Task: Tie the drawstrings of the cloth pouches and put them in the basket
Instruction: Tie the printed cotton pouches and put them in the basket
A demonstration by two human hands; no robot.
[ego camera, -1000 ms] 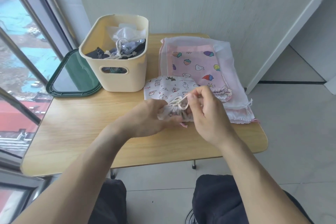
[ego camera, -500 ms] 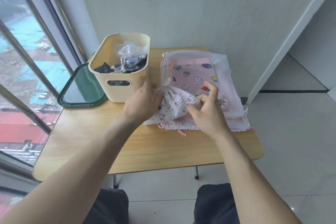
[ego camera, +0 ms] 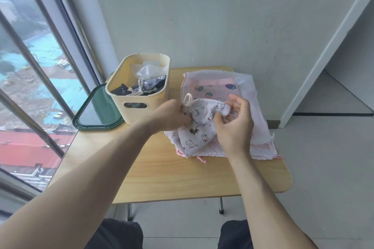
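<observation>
A white pouch with a cat print is lifted a little above the table, its neck gathered and a cream drawstring loop sticking up. My left hand grips the gathered neck right beside the basket. My right hand holds the pouch's far end, thumb and fingers curled on the cloth. The cream plastic basket stands at the back left and holds several tied pouches. A pink fruit-print pouch lies on sheer white pouches under my hands.
A green-rimmed lid lies left of the basket at the table edge by the window. The wooden table ends just in front of the pouches. A wall stands close behind.
The drawstring is tied and the cat-print pouch has been turned and lifted toward the basket. My left hand moved from the table's middle to the basket's side. The view shifted back.
</observation>
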